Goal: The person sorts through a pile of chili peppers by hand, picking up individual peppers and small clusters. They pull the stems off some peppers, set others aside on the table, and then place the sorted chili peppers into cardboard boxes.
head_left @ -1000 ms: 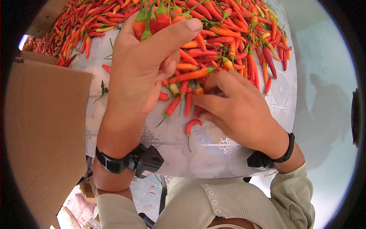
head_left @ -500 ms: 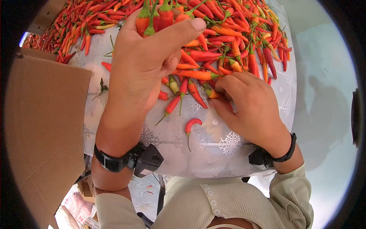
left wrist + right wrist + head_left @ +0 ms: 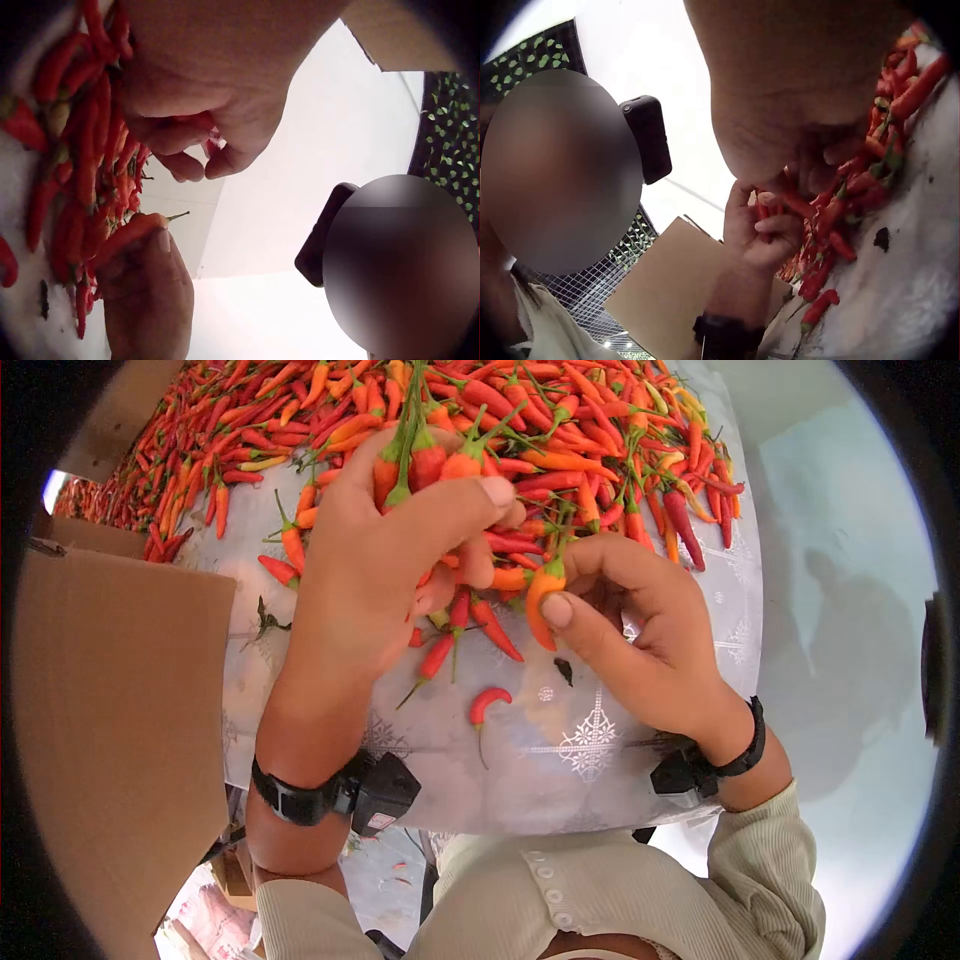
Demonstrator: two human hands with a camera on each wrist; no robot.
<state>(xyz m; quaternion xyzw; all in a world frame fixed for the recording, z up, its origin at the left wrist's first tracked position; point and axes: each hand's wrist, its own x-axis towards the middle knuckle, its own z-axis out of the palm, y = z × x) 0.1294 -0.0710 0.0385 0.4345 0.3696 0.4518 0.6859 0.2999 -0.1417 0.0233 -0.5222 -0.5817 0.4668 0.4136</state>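
Note:
My left hand (image 3: 375, 550) grips a bunch of red and orange chili peppers (image 3: 428, 460), their green stems sticking up past the fingers. Just right of it, my right hand (image 3: 640, 625) pinches one orange chili pepper (image 3: 542, 605) between thumb and fingers, stem upward. In the left wrist view that same orange pepper (image 3: 135, 234) shows along the right thumb, its thin stem pointing out. The right wrist view shows red peppers (image 3: 765, 217) within the curled fingers of the left hand. Several loose chilies, one a curved red pepper (image 3: 488, 705), lie on the tablecloth below the hands.
A large heap of chili peppers (image 3: 600, 420) spreads over the back of the patterned tablecloth (image 3: 500, 790). On the left stands a cardboard box (image 3: 120, 710). A dark dried leaf (image 3: 564, 671) lies near the right thumb. Pale wall (image 3: 850, 610) is at right.
My right hand has drawn an orange pepper out of the pile's front edge and lifted it toward the left hand. The left hand keeps its bunch and has shifted slightly down in view.

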